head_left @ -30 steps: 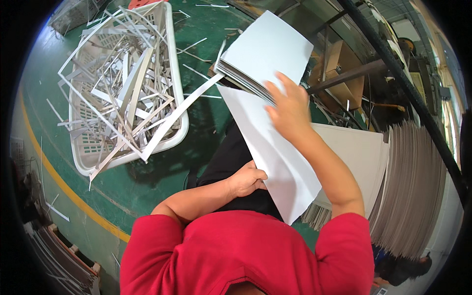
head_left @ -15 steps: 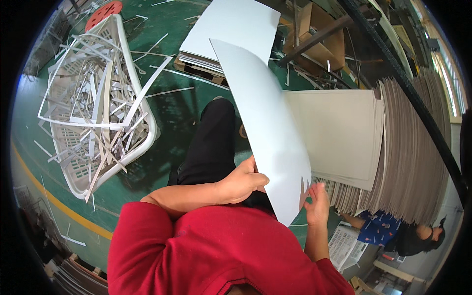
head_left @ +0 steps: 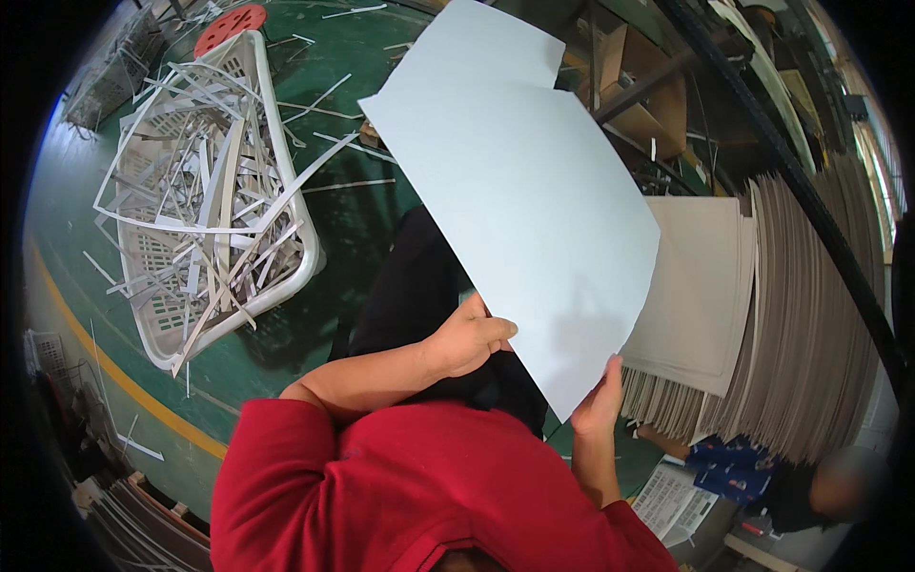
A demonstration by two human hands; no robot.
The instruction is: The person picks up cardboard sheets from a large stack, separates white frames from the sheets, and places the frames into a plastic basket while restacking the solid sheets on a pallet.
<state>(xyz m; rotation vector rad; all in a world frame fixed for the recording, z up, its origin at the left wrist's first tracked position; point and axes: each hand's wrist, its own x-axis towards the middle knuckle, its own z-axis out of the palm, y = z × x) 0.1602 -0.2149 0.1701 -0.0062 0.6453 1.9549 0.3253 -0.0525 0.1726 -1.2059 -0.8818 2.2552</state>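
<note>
I hold a large white sheet of board (head_left: 515,219) flat over my lap, tilted, its long edges running from near me to the upper left. My left hand (head_left: 469,336) grips its left edge with the thumb on top. My right hand (head_left: 599,398) is closed on its lower right edge, partly hidden by the sheet. Behind its far end shows a stack of white sheets (head_left: 481,38), mostly covered by it. To the right, beige boards (head_left: 691,286) lean beside a thick upright bundle of grey board sheets (head_left: 801,305).
A white plastic basket (head_left: 303,257) full of cut strips stands at left, near a red perforated disc (head_left: 229,27). Loose strips lie on the green floor (head_left: 353,191). A black metal bar (head_left: 801,181), a cardboard box (head_left: 648,124) and another person (head_left: 734,472) are at the right.
My right hand came down from the sheet's far part to grip its near right edge. Since half a second ago the curved sheet has flattened out and tilted toward the upper left.
</note>
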